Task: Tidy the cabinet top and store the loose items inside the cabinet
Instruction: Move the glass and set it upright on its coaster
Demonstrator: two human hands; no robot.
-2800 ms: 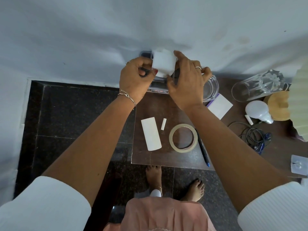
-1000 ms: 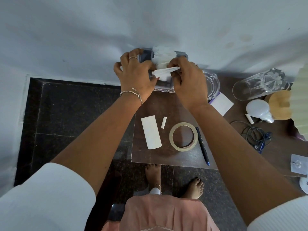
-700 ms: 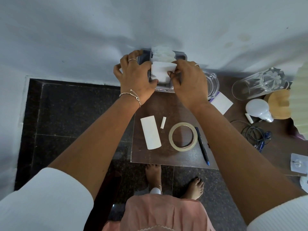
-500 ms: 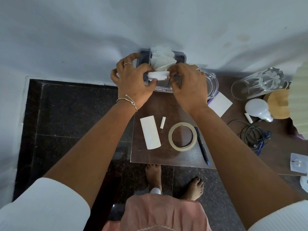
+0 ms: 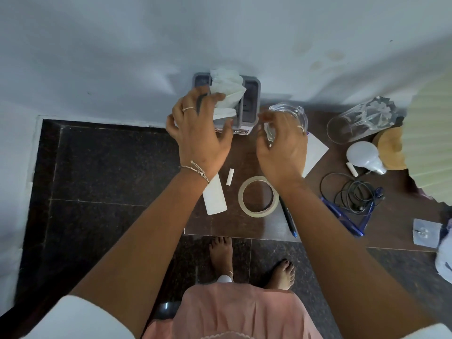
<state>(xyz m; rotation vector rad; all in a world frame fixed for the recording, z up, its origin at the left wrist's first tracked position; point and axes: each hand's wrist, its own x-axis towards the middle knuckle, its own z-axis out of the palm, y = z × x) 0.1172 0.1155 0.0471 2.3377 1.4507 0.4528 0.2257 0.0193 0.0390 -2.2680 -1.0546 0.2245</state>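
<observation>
Left hand [image 5: 200, 135] was spread, fingertips touching crumpled white paper [image 5: 227, 91] stuffed in the gray organizer [image 5: 250, 101]. Right hand [image 5: 281, 148] was loosely curled, holding nothing, above a glass dish [image 5: 296, 113]. Cabinet top [image 5: 227, 223] carried the organizer at its back-left corner, a glass tumbler [image 5: 359, 123] on its side near the back edge, a tape ring [image 5: 242, 199] and pen [image 5: 288, 220] toward the front edge, and a paper strip [image 5: 215, 196] by the left edge.

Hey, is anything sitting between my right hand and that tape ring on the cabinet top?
Nothing visible. The right hand hovers open over the cabinet top, right by the tape ring, and nothing lies between them. The pen lies beside the ring.
</observation>
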